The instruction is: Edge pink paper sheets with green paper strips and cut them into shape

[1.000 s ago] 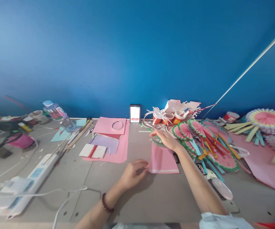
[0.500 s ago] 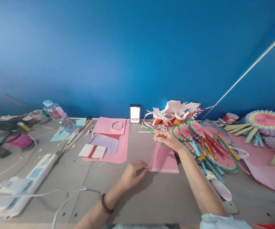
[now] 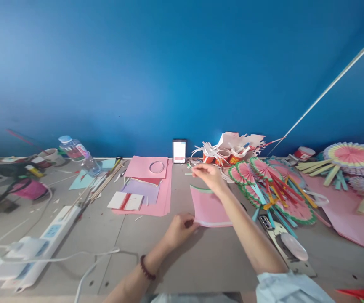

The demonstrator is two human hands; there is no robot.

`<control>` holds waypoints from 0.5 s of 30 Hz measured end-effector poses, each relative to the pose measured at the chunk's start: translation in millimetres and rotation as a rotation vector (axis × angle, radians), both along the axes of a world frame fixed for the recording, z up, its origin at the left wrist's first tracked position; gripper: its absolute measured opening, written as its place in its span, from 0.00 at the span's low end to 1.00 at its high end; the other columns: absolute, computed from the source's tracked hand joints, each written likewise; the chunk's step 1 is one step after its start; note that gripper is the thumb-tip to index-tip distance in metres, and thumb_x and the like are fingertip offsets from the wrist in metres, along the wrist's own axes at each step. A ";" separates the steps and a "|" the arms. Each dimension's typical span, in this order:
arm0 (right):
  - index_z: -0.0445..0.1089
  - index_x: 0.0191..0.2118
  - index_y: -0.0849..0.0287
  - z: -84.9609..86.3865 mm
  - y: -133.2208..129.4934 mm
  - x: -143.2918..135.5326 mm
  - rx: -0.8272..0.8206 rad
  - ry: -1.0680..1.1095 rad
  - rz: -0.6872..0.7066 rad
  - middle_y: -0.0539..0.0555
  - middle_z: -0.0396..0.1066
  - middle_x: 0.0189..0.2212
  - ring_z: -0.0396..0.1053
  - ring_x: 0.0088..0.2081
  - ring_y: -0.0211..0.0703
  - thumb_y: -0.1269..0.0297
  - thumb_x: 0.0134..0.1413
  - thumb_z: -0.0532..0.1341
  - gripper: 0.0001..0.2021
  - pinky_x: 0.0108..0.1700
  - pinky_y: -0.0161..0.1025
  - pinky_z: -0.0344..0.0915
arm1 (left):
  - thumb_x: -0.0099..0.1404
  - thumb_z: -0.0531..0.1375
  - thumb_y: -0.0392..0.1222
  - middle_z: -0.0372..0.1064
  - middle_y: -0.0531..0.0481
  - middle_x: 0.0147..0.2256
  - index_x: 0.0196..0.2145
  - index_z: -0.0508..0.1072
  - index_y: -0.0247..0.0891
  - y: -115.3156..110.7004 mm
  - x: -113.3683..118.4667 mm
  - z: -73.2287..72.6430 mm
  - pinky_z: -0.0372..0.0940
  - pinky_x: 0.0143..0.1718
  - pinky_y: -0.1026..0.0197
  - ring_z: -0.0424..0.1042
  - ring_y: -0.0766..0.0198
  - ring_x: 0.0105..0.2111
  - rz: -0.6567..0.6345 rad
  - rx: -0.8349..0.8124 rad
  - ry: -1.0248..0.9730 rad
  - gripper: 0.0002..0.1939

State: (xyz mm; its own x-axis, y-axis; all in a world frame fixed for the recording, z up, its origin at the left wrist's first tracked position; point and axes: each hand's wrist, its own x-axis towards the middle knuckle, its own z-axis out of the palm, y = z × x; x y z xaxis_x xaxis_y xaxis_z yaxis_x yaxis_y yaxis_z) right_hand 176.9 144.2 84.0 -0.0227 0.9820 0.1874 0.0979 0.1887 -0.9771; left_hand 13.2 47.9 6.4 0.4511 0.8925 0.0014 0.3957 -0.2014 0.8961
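Observation:
A pink paper sheet (image 3: 211, 208) with a green strip along its far edge and a white band near its front edge lies in front of me. My left hand (image 3: 182, 229) pinches the sheet's near left corner between thumb and fingers. Above the sheet's far edge, my right hand (image 3: 209, 176) is raised, its fingertips pressed together; whether they hold anything is too small to tell. The right forearm covers part of the sheet's right side.
Left are pink sheets (image 3: 164, 202), a ring (image 3: 156, 167), sticks, a tilted bottle (image 3: 82, 155) and a power strip (image 3: 51, 235) with cables. Behind stand a phone (image 3: 179, 151) and red cups (image 3: 223, 156). Right are paper fans (image 3: 295, 210), a phone (image 3: 267, 223) and a mouse (image 3: 293, 247).
My right hand has moved left, off the sheet's far edge. The sheet's far left corner has swung left and the sheet lies more spread out. My left hand keeps its pinch on the near corner.

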 end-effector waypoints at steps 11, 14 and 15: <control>0.66 0.54 0.50 -22.2 -9.1 -110.8 0.293 -0.609 0.517 0.53 0.65 0.56 0.63 0.56 0.48 0.67 0.51 0.61 0.22 0.54 0.44 0.63 | 0.56 0.60 0.49 0.67 0.50 0.21 0.23 0.71 0.32 8.6 -1.6 -11.5 0.53 0.17 0.66 0.58 0.72 0.15 0.042 -0.256 -0.302 0.15; 0.68 0.51 0.51 -27.5 -27.5 -92.6 0.311 -0.644 0.417 0.54 0.69 0.52 0.66 0.53 0.48 0.69 0.53 0.59 0.18 0.53 0.46 0.64 | 0.55 0.60 0.44 0.67 0.50 0.20 0.23 0.70 0.34 11.8 -1.4 -18.0 0.56 0.19 0.66 0.59 0.71 0.17 0.100 -0.234 -0.377 0.10; 0.69 0.50 0.52 -28.3 -35.2 -83.9 0.334 -0.639 0.384 0.54 0.70 0.50 0.66 0.52 0.47 0.71 0.54 0.58 0.17 0.53 0.46 0.63 | 0.55 0.60 0.43 0.66 0.51 0.19 0.22 0.69 0.34 12.7 -1.8 -19.8 0.56 0.19 0.66 0.60 0.71 0.17 0.126 -0.221 -0.377 0.10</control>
